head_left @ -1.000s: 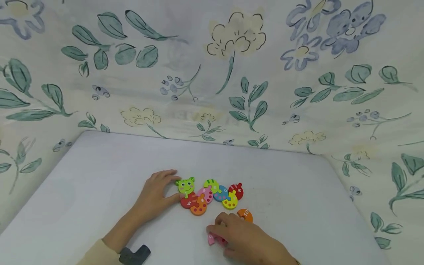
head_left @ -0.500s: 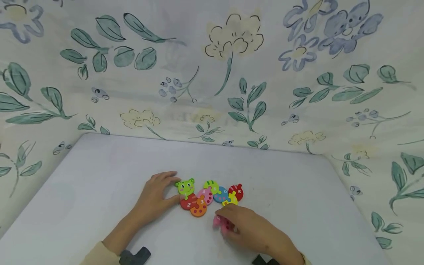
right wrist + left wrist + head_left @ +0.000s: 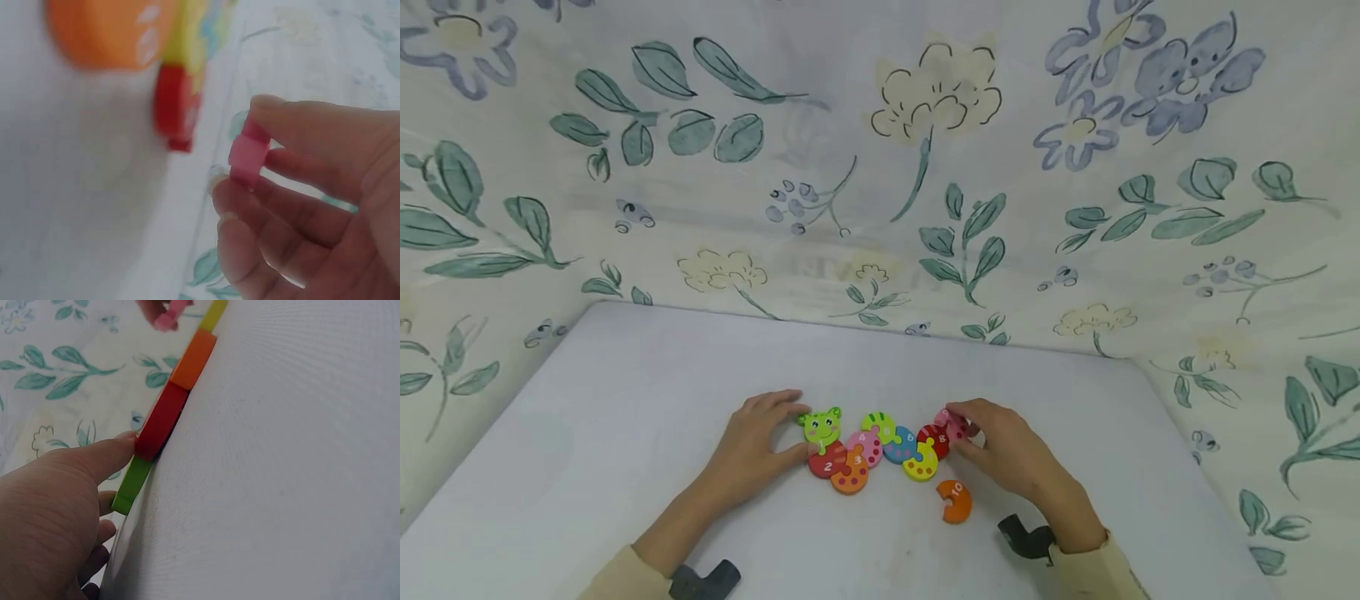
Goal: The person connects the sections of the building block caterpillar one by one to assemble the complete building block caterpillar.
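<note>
A row of linked caterpillar puzzle pieces lies on the white table, from the smiling green head (image 3: 822, 427) to the red piece numbered 8 (image 3: 931, 442). My left hand (image 3: 756, 442) holds the head end, its thumb on the red piece numbered 2 (image 3: 164, 422) and fingers by the green edge. Between thumb and fingers, my right hand (image 3: 1018, 450) pinches a pink puzzle piece (image 3: 248, 156). In the head view the pink piece overlaps the upper right of piece 8; the right wrist view shows a gap between them. Fingers partly hide it.
An orange piece numbered 10 (image 3: 957, 505) lies loose below the row's right end. Dark wrist-camera mounts (image 3: 706, 579) sit by both sleeves. Flower-patterned cloth (image 3: 850, 167) rises behind the white tabletop (image 3: 700, 350).
My right hand has carried the pink piece from below the row up and right to its right end, uncovering the orange piece 10. The left hand has stayed at the head.
</note>
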### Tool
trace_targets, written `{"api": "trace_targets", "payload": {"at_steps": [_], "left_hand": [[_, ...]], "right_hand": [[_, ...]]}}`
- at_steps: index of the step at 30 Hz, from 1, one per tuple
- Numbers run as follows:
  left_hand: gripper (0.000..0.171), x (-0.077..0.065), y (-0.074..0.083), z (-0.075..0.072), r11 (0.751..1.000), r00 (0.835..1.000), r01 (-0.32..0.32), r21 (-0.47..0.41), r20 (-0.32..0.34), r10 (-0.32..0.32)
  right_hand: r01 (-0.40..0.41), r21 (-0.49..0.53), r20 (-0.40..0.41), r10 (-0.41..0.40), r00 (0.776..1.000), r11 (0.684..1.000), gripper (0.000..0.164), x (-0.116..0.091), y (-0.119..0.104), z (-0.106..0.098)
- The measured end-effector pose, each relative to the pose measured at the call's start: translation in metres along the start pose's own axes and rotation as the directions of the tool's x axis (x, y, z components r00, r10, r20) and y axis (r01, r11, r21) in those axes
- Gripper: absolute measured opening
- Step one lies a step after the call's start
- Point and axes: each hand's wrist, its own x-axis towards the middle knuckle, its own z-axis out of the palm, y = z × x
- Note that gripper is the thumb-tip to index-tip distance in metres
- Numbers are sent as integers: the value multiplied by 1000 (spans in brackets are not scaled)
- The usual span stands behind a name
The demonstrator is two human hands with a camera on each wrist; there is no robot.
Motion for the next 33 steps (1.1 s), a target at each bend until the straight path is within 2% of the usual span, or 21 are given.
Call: {"api": "trace_targets", "payload": {"at_steps": [7,12,16,19,22,27,33], "left_hand": [[55,-4,2,1,1000,1000,7,-4,0,-7],[55,-7,3,3,1000,1000,17,-11,-3,-17],[56,-7,2,3,1000,1000,6,-3,-17,-6],[57,-5,1,2,1000,1000,-6,-1,-21,6],[57,-3,2,1,1000,1000,-18,2,-18,18],[56,-3,1,-3,1000,1000,-25,7,-14,25],[57,-2,4,-1,1000,1000,-10,7,-16,10]], "right_hand": [[12,-55,-4,-12,1000,998,46,8,11,11],[53,-86,8,-52,999,995,41,12,18,17],[72,-175,35,-67,997,982,40,12,20,20],[70,-252,68,-54,996,965,44,8,17,23],[71,-301,68,-53,996,951,49,1,14,28],[60,-303,25,-55,998,951,50,-10,7,34],[1,-253,56,14,998,967,56,-25,5,32]]}}
